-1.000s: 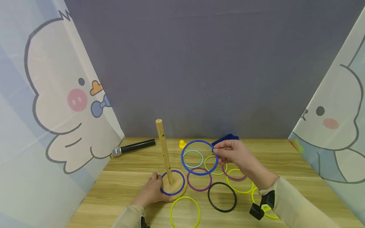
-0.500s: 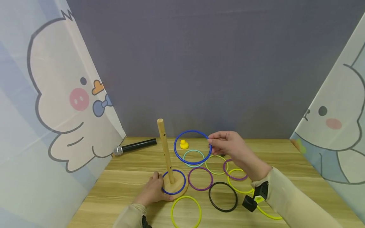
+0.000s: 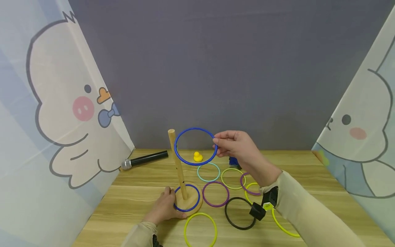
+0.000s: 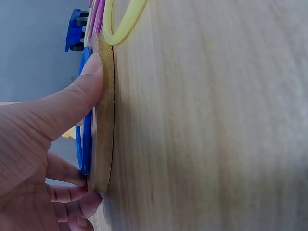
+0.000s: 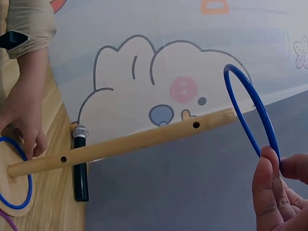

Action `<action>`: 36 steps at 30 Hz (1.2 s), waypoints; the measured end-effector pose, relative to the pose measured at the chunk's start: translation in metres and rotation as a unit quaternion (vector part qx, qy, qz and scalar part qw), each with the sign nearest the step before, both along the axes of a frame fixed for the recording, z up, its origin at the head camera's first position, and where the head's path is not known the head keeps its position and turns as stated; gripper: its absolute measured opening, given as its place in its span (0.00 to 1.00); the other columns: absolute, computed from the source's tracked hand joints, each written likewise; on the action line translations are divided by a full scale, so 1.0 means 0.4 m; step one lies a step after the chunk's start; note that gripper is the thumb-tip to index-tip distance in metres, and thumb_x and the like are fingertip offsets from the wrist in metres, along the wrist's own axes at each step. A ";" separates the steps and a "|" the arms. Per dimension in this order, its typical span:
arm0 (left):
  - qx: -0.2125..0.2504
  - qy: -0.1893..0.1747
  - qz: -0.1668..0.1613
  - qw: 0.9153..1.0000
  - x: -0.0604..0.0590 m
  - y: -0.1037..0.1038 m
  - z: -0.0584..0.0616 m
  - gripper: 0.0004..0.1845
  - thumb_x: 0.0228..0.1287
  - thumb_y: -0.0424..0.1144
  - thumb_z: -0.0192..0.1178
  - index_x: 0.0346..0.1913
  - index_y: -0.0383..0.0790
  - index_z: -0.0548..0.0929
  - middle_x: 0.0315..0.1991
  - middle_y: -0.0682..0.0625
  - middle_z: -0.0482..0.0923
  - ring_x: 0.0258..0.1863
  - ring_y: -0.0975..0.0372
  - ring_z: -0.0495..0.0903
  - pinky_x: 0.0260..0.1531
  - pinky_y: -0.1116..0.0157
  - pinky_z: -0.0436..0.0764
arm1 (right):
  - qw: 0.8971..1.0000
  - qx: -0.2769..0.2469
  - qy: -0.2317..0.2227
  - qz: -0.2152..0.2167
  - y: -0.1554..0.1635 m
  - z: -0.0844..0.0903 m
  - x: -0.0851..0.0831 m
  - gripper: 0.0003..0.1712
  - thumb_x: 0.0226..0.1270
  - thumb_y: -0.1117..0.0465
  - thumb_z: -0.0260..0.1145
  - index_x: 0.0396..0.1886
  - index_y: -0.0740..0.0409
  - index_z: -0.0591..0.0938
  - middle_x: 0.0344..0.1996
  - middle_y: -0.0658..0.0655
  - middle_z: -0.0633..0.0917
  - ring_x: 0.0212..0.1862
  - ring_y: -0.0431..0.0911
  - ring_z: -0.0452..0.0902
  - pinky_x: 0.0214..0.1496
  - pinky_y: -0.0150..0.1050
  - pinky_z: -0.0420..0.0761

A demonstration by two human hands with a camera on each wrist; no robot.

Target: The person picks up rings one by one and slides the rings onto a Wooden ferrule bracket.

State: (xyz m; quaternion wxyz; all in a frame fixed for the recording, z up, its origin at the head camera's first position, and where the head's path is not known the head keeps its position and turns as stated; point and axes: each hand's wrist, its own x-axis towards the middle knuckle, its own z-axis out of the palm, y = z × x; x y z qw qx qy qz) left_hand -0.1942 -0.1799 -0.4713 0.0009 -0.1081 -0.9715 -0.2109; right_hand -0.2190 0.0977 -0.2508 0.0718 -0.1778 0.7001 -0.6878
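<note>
A wooden peg (image 3: 177,161) stands on a round wooden base (image 3: 196,203) with a blue ring (image 3: 186,208) lying around its foot. My left hand (image 3: 163,206) grips the base's left edge, thumb on its rim (image 4: 91,77). My right hand (image 3: 236,145) pinches a second blue ring (image 3: 195,146) in the air, held upright just right of the peg's top; in the right wrist view that blue ring (image 5: 252,108) sits beside the peg's tip (image 5: 226,115).
Several loose rings lie on the wooden table (image 3: 139,192): teal (image 3: 208,172), purple (image 3: 216,194), black (image 3: 240,213), yellow (image 3: 200,230). A microphone (image 3: 143,159) lies at the back left, a small yellow duck (image 3: 198,156) behind the rings. Printed curtains flank both sides.
My right hand has lifted the blue ring up and to the left, from above the loose rings to beside the peg's top. The left hand has stayed on the base.
</note>
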 end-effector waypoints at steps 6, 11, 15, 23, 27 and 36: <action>-0.002 0.004 -0.004 1.000 0.002 -0.003 0.002 0.58 0.30 0.60 0.81 0.56 0.15 0.71 0.48 0.35 0.67 0.44 0.43 0.74 0.43 0.46 0.78 | 1.000 -0.027 0.011 0.003 -0.046 0.022 0.002 0.16 0.68 0.64 0.65 0.49 0.71 0.79 0.28 0.55 0.85 0.26 0.43 0.82 0.37 0.38 0.84; -0.002 -0.002 -0.003 1.000 -0.001 -0.002 -0.005 0.58 0.30 0.60 0.81 0.56 0.16 0.71 0.48 0.35 0.67 0.44 0.43 0.74 0.45 0.46 0.78 | 0.999 -0.041 0.014 0.003 -0.079 0.031 0.000 0.15 0.68 0.65 0.65 0.49 0.72 0.79 0.28 0.55 0.85 0.27 0.43 0.82 0.36 0.38 0.85; -0.001 -0.015 0.004 1.000 -0.004 0.000 -0.006 0.60 0.30 0.61 0.80 0.58 0.15 0.70 0.51 0.34 0.67 0.48 0.42 0.73 0.48 0.46 0.77 | 0.999 -0.050 0.016 0.001 -0.097 0.029 -0.005 0.15 0.68 0.65 0.65 0.49 0.72 0.80 0.28 0.56 0.85 0.26 0.43 0.82 0.37 0.40 0.85; -0.001 -0.013 0.003 1.000 -0.004 -0.001 -0.002 0.60 0.30 0.61 0.81 0.58 0.15 0.70 0.50 0.34 0.67 0.47 0.42 0.73 0.48 0.46 0.77 | 0.998 -0.062 0.003 -0.016 -0.117 0.016 -0.015 0.14 0.68 0.65 0.64 0.49 0.71 0.80 0.27 0.56 0.85 0.25 0.43 0.82 0.37 0.40 0.85; -0.001 -0.008 0.002 1.000 -0.004 -0.002 -0.001 0.60 0.30 0.61 0.81 0.58 0.14 0.70 0.49 0.34 0.67 0.47 0.42 0.74 0.48 0.46 0.77 | 0.998 -0.065 -0.010 -0.025 -0.125 0.007 -0.021 0.15 0.68 0.65 0.65 0.49 0.72 0.80 0.27 0.57 0.85 0.25 0.43 0.82 0.36 0.38 0.85; -0.006 -0.005 0.000 1.000 -0.001 0.000 -0.002 0.60 0.31 0.61 0.80 0.58 0.14 0.69 0.49 0.34 0.67 0.46 0.42 0.74 0.47 0.46 0.78 | 0.997 -0.051 -0.029 -0.044 -0.134 -0.016 -0.024 0.13 0.68 0.65 0.65 0.48 0.70 0.80 0.28 0.60 0.85 0.25 0.43 0.82 0.34 0.37 0.84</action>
